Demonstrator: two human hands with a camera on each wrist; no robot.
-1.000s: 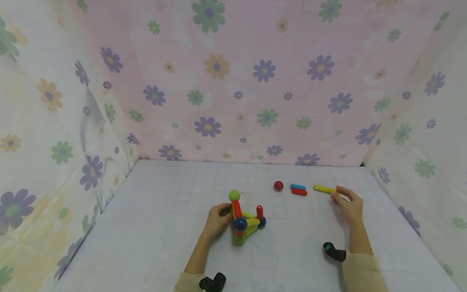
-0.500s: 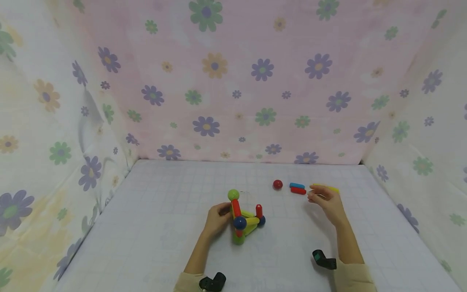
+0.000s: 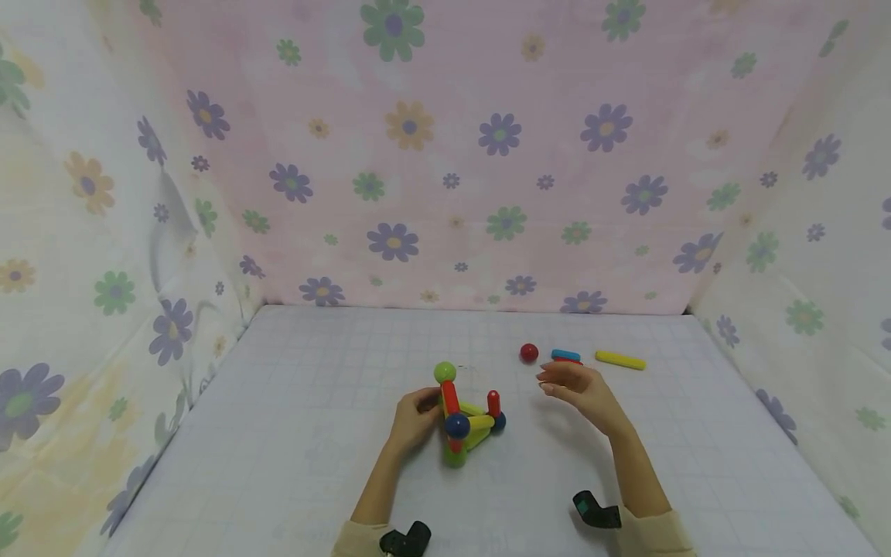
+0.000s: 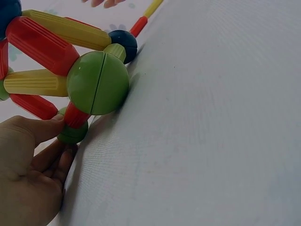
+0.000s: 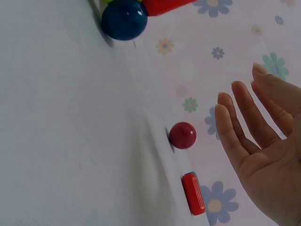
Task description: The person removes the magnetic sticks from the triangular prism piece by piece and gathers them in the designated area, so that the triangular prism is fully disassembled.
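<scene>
A magnetic stick-and-ball structure (image 3: 480, 423) stands on the table, made of red, yellow and green sticks joined at green and dark blue balls. My left hand (image 3: 415, 420) holds its left side. Close up, the left thumb lies at a red stick (image 4: 76, 116) while the fingers reach round a low green ball (image 4: 73, 133). A red stick (image 3: 493, 403) points up from the structure's right-hand blue ball (image 5: 124, 20). My right hand (image 3: 581, 393) is above the table right of the structure, fingers loosely extended and nothing in them.
Behind the right hand lie a red ball (image 3: 529, 353), a blue stick (image 3: 566, 355), a red stick (image 5: 193, 193) partly covered in the head view, and a yellow stick (image 3: 620, 360). Flowered cloth (image 3: 445, 155) encloses the table's back and sides.
My right hand has moved left, away from the yellow stick, which stays on the table, past the blue and red sticks. The left hand and the structure have stayed in place.
</scene>
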